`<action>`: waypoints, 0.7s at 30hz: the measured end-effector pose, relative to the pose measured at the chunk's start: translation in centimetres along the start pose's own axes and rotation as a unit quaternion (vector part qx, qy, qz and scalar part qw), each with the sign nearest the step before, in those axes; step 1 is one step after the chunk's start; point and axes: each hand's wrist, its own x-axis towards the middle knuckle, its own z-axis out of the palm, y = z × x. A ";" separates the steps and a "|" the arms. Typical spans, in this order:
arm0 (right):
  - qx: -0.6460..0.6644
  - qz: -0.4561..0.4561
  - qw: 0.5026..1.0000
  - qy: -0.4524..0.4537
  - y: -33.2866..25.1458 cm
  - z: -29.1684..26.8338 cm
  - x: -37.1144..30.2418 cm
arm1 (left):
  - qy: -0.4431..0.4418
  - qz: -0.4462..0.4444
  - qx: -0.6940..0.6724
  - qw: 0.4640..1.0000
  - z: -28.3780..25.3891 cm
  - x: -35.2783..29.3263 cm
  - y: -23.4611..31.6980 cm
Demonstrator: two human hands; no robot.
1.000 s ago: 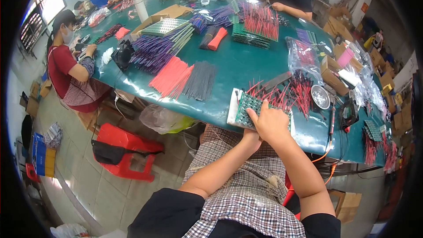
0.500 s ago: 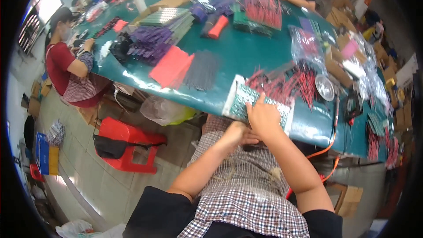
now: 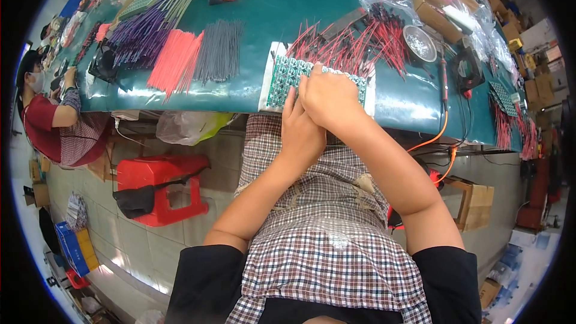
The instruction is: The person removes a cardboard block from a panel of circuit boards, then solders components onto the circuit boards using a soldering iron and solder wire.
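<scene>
A panel of small green circuit boards (image 3: 282, 77), dotted with silvery parts, lies on a white board (image 3: 266, 91) at the table's near edge. Over its near middle is my right hand (image 3: 332, 97), fingers curled together and pressed down at the panel; whatever they pinch is hidden. Close against it from the left comes my left hand (image 3: 302, 134), its visible fingers stretched upward onto the panel and its thumb out of sight. Red and black wires (image 3: 342, 45) lie in a loose heap just beyond the panel, some of their ends reaching over its far edge.
Bundles of red wires (image 3: 175, 60) and grey wires (image 3: 219, 51) lie left on the green table (image 3: 264, 9). At right are a round metal dish (image 3: 420, 44), a soldering iron (image 3: 444, 81) with orange cord and a small black fan (image 3: 467, 71). A co-worker (image 3: 51, 108) sits far left.
The view has tilted downward and shifted. My left hand has come up from the table edge onto the panel. My right hand's stretched index finger has curled in.
</scene>
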 end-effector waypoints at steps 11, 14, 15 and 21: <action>-0.115 -0.027 0.993 0.026 5.5 -4.3 6.8 | -0.086 0.015 0.083 0.993 -0.4 -0.9 -0.6; -0.145 -0.086 0.984 0.065 12.7 -2.2 13.0 | -0.096 0.002 0.061 0.994 -0.4 -0.5 -0.2; -0.125 -0.158 0.979 0.045 14.7 -0.7 14.4 | -0.102 0.000 0.055 0.993 -0.3 -0.4 -0.3; -0.112 -0.315 0.938 -0.095 15.6 1.2 18.3 | -0.113 -0.021 0.057 0.992 -0.7 -1.0 -0.1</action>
